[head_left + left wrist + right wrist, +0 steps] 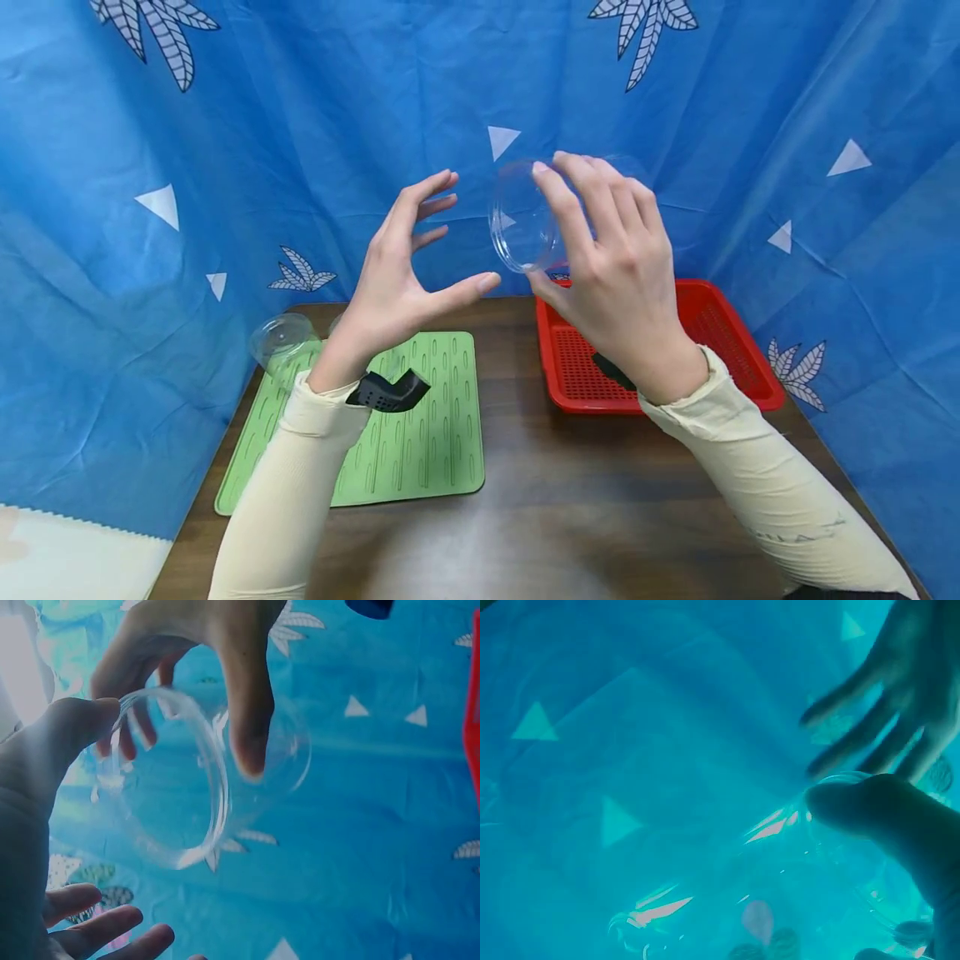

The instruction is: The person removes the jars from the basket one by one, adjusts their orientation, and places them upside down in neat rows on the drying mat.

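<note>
My right hand [618, 250] grips a clear plastic cup [528, 221] by its side, thumb below and fingers above. The cup is raised off the table and lies sideways, its round rim facing left. My left hand [401, 267] is held up to the left of that rim, thumb and fingers spread apart with nothing between them. A gap shows between it and the cup in the head view. In the left wrist view its thumb overlaps the edge of the rim. The cup's far end is mostly hidden behind my right hand.
Under my left arm lies a green ridged mat [442, 433] on the brown table [517, 500]. A clear cup [285, 342] stands at its back left; another clear shape is partly hidden by my left wrist. Behind my right wrist sits a red basket [738, 342]. Blue cloth [360, 100] encloses the table.
</note>
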`<state>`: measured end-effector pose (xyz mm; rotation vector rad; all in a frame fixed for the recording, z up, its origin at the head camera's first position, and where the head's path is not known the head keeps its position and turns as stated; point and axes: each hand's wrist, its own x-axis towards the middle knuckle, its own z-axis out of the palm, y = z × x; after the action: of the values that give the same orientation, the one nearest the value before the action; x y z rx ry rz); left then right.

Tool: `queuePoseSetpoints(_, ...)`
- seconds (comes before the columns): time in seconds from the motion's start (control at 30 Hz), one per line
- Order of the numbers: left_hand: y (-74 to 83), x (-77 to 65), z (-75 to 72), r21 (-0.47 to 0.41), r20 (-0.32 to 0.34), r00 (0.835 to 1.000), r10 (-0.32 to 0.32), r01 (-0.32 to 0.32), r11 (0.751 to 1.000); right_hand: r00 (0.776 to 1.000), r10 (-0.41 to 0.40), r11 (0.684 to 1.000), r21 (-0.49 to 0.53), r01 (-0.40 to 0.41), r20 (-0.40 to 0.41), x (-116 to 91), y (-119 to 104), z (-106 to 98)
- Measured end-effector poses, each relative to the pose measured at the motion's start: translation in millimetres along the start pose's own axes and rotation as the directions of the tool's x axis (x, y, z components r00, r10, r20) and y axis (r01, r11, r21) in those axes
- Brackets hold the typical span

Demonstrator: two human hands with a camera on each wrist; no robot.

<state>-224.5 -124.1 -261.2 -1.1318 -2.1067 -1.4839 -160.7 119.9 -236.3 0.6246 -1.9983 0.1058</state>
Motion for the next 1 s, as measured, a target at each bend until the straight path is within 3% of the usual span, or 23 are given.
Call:
queuePoseSetpoints(0.17,6.2,12.8,13.1,-0.026,0.022,0.998,0.057,-0.056,0.998,0.998,-0.065,0.995,-0.074,0.064,-0.018,2,-17,4)
queuePoseSetpoints(0.37,8.8,15.7,23.8,-0.04,0.031,0.992,0.121,-0.12,0.992,0.99,-0.133,0.982,-0.143,0.125,-0.045,0,-32,10)
queuePoseSetpoints(0.67,3.9,12.3,20.5,-0.066,0.022,0.993,0.114,-0.112,0.992,0.991,-0.131,0.985,-0.119,0.126,-0.032,-2,-36,13)
queuePoseSetpoints(0.77,2.8,9.3,17.8,-0.061,0.026,0.995,0.094,-0.092,0.994,0.995,-0.103,0.995,-0.01,0.104,0.012,-2,-34,4)
queuePoseSetpoints(0.83,0.9,6.1,16.7,-0.059,0.032,0.996,0.078,-0.076,0.995,0.998,-0.052,0.99,0.131,0.048,0.031,-4,-31,-8)
queuePoseSetpoints(0.9,-1.7,1.9,15.1,-0.049,0.036,0.997,0.067,-0.066,0.997,0.999,0.022,0.958,0.285,-0.034,0.043,-6,-25,-23)
queuePoseSetpoints(1.0,-6.0,-4.1,11.6,-0.042,0.044,0.997,0.056,-0.054,0.998,0.984,0.167,0.862,0.475,-0.178,0.066,-12,-9,-39)
